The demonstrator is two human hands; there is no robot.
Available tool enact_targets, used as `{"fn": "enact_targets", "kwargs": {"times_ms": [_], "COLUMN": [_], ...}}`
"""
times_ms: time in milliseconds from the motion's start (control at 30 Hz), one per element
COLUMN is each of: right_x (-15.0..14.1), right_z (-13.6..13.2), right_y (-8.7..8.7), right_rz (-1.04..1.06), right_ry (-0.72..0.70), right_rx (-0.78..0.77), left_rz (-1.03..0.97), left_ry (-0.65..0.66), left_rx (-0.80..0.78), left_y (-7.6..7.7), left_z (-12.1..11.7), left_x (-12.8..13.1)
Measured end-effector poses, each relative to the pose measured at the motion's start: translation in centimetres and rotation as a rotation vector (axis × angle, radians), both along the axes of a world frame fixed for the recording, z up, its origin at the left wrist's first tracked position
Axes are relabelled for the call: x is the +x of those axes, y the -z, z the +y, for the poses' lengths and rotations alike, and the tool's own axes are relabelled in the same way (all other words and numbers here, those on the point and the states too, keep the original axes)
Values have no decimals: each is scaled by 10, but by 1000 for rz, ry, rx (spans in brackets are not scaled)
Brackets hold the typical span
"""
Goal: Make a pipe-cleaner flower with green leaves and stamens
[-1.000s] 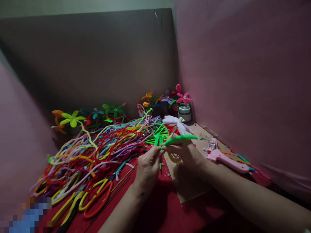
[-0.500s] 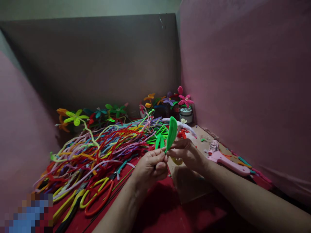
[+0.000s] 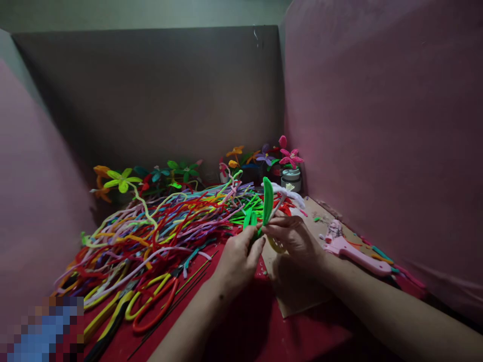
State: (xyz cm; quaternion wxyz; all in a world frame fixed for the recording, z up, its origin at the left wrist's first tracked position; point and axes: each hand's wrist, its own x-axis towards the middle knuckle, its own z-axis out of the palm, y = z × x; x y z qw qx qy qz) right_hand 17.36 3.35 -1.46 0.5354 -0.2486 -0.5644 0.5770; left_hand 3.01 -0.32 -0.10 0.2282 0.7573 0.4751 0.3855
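Observation:
A green pipe-cleaner leaf [image 3: 267,200] stands upright between my hands, its lower end pinched at the fingertips. My left hand [image 3: 241,252] is closed on the leaf's base from the left, the back of the hand towards me. From the right, my right hand [image 3: 292,236] pinches the same base with thumb and fingers. More green leaves [image 3: 249,218] show just behind my left fingers. Past my right hand is a white pipe-cleaner flower [image 3: 292,193] with a pale stem.
A heap of coloured pipe cleaners [image 3: 162,216] covers the left. Red-and-yellow-handled scissors [image 3: 154,306], yellow-black pliers [image 3: 113,314] and thin wires [image 3: 177,296] lie in front. A pink glue gun [image 3: 354,256] rests on the cardboard [image 3: 298,296] side. Finished flowers [image 3: 123,180] line the back wall.
My left hand has turned over, its back now facing me, and both hands sit slightly farther right. The leaf stands straighter and looks narrower. The view has shifted a little.

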Motion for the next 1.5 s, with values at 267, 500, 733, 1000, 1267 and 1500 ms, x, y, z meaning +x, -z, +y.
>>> {"fn": "enact_targets", "kwargs": {"times_ms": [267, 500, 733, 1000, 1267, 1500], "right_x": [-8, -7, 1, 4, 2, 0], "right_z": [5, -1, -5, -1, 2, 0], "right_y": [12, 4, -7, -11, -2, -3], "right_rz": [128, 53, -64, -36, -41, -132], "right_ry": [-18, -12, -27, -148, -58, -62], "right_rx": [-136, -107, -8, -50, -62, 61], "left_rz": [453, -127, -666, -1019, -547, -175], "left_ry": [-284, -148, 58, 410, 110, -111], "left_rx": [463, 166, -425, -719, -371, 99], "left_y": [20, 14, 0, 4, -3, 10], "left_z": [-1, 0, -1, 0, 0, 2], "left_x": [5, 3, 9, 4, 2, -2]}}
